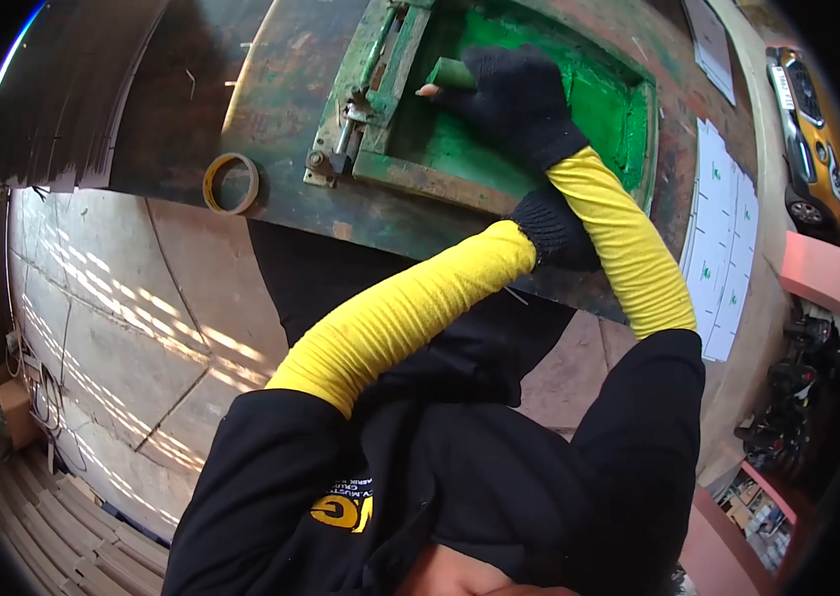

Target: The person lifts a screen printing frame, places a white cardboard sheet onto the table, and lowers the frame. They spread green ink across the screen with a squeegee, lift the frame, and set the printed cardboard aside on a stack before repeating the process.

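A screen-printing frame (440, 184) with a wooden border lies on the table, its mesh coated in wet green ink. My right hand (524, 94), in a black glove with a bare thumb tip, is closed around a green-stained squeegee (453, 73) over the mesh. The squeegee's left end sticks out past the thumb; the rest is under the glove. My left hand (561, 233), also in a black glove, is at the near edge of the frame, crossed beneath my right forearm. Its fingers are hidden there.
Metal hinge clamps (340, 134) hold the frame's left side. A roll of brown tape (231, 184) lies on the stained table (286, 94). Printed white sheets (723, 238) with small green marks lie to the right. Beyond stands a yellow car (817, 149).
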### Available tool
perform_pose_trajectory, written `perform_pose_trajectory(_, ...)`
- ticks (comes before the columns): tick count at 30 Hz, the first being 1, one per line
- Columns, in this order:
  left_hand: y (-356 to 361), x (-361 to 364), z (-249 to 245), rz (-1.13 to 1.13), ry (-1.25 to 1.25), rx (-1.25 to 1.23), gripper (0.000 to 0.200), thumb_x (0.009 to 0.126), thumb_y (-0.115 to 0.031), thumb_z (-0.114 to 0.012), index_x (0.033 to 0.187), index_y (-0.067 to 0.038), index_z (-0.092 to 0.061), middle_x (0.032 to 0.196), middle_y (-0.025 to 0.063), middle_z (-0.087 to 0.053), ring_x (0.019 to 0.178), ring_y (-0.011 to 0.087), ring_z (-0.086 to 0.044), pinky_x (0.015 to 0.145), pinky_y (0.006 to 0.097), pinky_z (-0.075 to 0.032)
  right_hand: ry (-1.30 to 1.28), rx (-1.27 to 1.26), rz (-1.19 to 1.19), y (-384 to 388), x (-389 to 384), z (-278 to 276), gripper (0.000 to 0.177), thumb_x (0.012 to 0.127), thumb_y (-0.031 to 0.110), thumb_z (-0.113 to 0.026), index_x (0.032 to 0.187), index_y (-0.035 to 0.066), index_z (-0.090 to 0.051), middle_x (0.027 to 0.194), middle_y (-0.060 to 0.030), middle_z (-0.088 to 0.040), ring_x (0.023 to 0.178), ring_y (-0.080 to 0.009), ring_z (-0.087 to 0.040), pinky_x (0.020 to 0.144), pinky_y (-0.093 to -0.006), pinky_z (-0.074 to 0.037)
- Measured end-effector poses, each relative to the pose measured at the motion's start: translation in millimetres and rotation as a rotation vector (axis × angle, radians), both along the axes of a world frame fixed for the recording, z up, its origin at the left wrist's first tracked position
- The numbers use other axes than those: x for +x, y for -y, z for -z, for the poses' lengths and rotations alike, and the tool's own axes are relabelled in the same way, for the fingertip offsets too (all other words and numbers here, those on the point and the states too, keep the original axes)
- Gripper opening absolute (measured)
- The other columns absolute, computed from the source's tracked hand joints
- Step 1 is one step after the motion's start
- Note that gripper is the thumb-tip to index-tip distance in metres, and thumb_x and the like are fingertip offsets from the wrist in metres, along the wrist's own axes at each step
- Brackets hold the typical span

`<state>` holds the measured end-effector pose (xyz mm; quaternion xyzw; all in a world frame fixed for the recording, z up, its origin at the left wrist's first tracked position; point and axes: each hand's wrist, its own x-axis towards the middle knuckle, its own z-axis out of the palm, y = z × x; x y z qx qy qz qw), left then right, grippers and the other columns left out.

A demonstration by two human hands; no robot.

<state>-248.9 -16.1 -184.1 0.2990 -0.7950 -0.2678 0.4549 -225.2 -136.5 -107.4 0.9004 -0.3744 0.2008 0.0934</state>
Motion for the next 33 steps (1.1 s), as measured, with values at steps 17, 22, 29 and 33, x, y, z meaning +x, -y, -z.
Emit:
perform_pose_trajectory(17, 1, 20, -47, 0.162, 0.382, 0.163, 0.043, 0.075, -0.044, -0.081, 0.093, -0.006, -0.071, 0.095, 0.0183, -0.069, 0.091, 0.0386, -0.070, 0.079, 0.0521, -0.056, -0.029, 0.024, 0.358, 166, -48, 13, 0.077, 0.084, 0.082, -0.057, 0.105, 0.011, -0.077, 0.097, -0.0202, -0.075, 0.095, -0.0373, -0.071, 0.082, -0.0453, -0.054)
perform_pose_trajectory(22, 5, 19, -45, 0.201, 0.420, 0.250, 0.038, 0.083, -0.042, -0.074, 0.100, -0.008, -0.071, 0.097, 0.0164, -0.069, 0.093, 0.0380, -0.069, 0.079, 0.0511, -0.056, -0.053, 0.134, 0.376, 150, -34, -21, 0.061, 0.083, 0.072, -0.067, 0.088, 0.011, -0.072, 0.092, -0.0193, -0.074, 0.083, -0.0393, -0.072, 0.070, -0.0507, -0.054)
perform_pose_trajectory(29, 3, 22, -51, 0.192, 0.468, 0.143, 0.044, 0.081, -0.047, -0.076, 0.099, -0.007, -0.069, 0.098, 0.0164, -0.069, 0.094, 0.0378, -0.069, 0.077, 0.0513, -0.056, 0.295, 0.073, 0.591, 162, -95, -65, 0.064, 0.085, 0.071, -0.067, 0.093, 0.007, -0.072, 0.093, -0.0265, -0.070, 0.091, -0.0425, -0.070, 0.077, -0.0505, -0.052)
perform_pose_trajectory(33, 4, 22, -57, 0.195, 0.486, 0.120, 0.047, 0.080, -0.049, -0.076, 0.100, -0.007, -0.067, 0.099, 0.0162, -0.068, 0.094, 0.0375, -0.068, 0.077, 0.0515, -0.056, 0.708, -0.164, 0.367, 123, -209, -67, 0.052, 0.090, 0.056, -0.071, 0.091, 0.004, -0.071, 0.087, -0.0276, -0.068, 0.088, -0.0449, -0.068, 0.071, -0.0470, -0.052)
